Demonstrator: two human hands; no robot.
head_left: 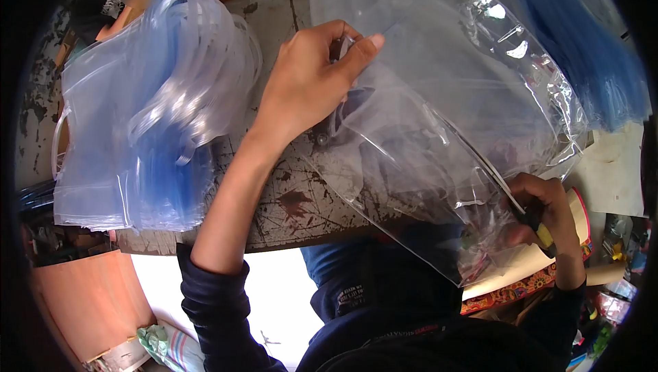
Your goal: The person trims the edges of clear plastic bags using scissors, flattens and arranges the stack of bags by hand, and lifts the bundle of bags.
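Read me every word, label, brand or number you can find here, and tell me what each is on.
None can be read with certainty.
White block print on the wearer's dark clothing: too small to read.
Red-and-white line of print, lower on the same clothing: too blurred to read.
Pale print on another person's black clothing, upper left: too small to read.
Clear plastic: no lettering visible.
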